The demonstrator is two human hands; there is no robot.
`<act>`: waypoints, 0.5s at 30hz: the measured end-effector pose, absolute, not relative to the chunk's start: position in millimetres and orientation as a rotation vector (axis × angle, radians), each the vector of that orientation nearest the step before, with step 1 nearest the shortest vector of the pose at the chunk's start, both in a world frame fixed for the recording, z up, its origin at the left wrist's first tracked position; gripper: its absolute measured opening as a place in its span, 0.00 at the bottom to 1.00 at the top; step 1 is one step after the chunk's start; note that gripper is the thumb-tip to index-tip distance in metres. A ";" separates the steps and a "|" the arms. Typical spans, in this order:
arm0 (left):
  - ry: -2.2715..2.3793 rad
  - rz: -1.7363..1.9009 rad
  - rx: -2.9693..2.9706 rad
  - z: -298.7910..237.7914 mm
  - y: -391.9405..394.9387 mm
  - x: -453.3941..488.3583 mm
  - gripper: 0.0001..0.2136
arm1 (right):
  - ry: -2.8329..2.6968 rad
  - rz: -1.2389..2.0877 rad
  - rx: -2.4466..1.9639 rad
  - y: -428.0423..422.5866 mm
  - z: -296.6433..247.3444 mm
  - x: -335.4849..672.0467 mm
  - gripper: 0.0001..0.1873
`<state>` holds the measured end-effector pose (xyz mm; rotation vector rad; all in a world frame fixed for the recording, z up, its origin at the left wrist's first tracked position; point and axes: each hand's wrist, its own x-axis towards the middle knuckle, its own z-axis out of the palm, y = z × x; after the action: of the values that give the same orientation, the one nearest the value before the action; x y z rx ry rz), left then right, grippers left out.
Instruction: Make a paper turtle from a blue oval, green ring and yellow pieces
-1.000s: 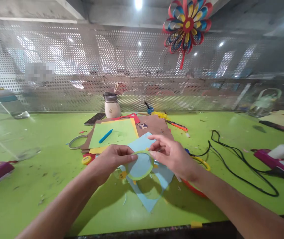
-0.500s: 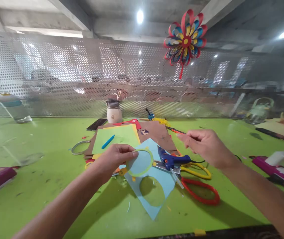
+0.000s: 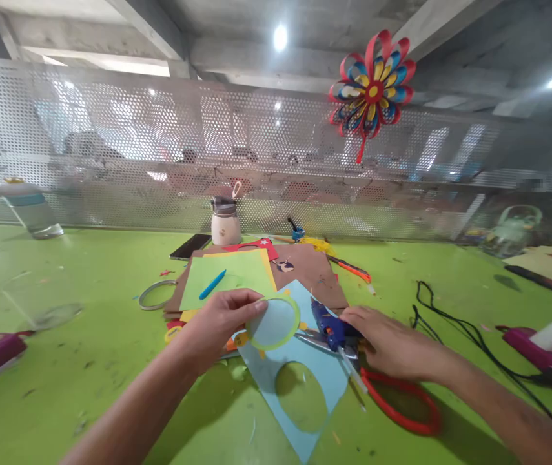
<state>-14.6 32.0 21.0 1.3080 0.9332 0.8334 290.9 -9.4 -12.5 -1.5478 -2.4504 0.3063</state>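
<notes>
Between the thumb and fingers of my left hand [image 3: 237, 316] is a thin yellow-green ring [image 3: 297, 326], held by its upper left rim. Pale blue shows inside it; I cannot tell whether that is a disc or the sheet beyond. My right hand [image 3: 382, 339] is closed around the handle of a blue hot glue gun [image 3: 330, 326], its nozzle end with a whitish stick pointing towards me. Scissors with a red handle [image 3: 401, 413] lie under the gun, partly hidden by my hand. Below the ring lies a light blue sheet [image 3: 336, 381] with a round hole cut in it.
Green and brown sheets [image 3: 312, 268] lie behind, a blue pen [image 3: 212, 284] on top. A grey ring [image 3: 150, 296], a phone [image 3: 191, 246] and a cream bottle [image 3: 226, 229] stand around them. A black cord [image 3: 469, 326] runs right to a purple power strip [image 3: 537, 355]. A paper flower [image 3: 372, 90] hangs above.
My right hand has come down and left from above the table onto the glue gun and gripped its handle. My left hand keeps hold of the ring.
</notes>
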 end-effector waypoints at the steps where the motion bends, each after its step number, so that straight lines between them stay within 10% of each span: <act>1: 0.926 0.838 1.306 19.8 32.0 -15.9 0.13 | -2.450 0.289 -1.554 -9.1 -15.2 290.2 0.31; 15: 0.823 0.836 1.460 26.1 23.2 -27.9 0.10 | -2.419 0.341 -1.529 13.2 -22.9 288.3 0.25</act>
<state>-27.9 23.2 26.1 1.4598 0.8230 0.8360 288.3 13.2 -22.9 -1.5294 -2.4191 0.3412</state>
